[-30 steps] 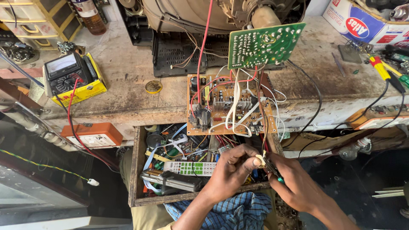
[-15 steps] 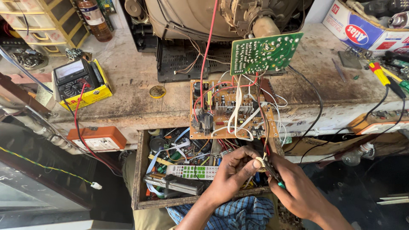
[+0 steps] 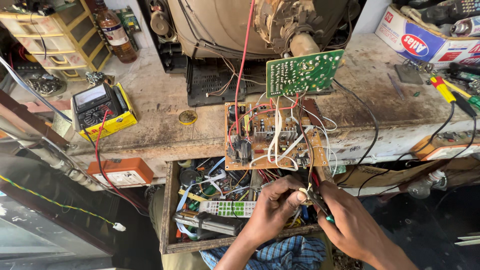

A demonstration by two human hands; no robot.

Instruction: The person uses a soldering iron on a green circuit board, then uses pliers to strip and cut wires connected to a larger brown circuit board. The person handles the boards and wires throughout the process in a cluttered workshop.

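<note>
Since the earlier views both hands had barely shifted — the left hand [image 3: 272,210] remained closed on a small pale wire end [image 3: 303,192] over the open drawer [image 3: 167,210], meeting the right hand [image 3: 350,222] gripping a green-handled tool [image 3: 320,205], just below the brown circuit board [image 3: 275,135] — work apparently ongoing.

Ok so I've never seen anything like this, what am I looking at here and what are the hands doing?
This is filmed from a camera on a person's head, looking down at a repair bench. The two bare hands are the person's own. The left hand pinches a small pale part at its fingertips, and the right hand holds a thin tool with a green grip against it. Above them a brown circuit board overhangs the bench edge, with a green board propped behind it. Below is an open drawer of wires and parts. A yellow meter sits to the left.
</note>
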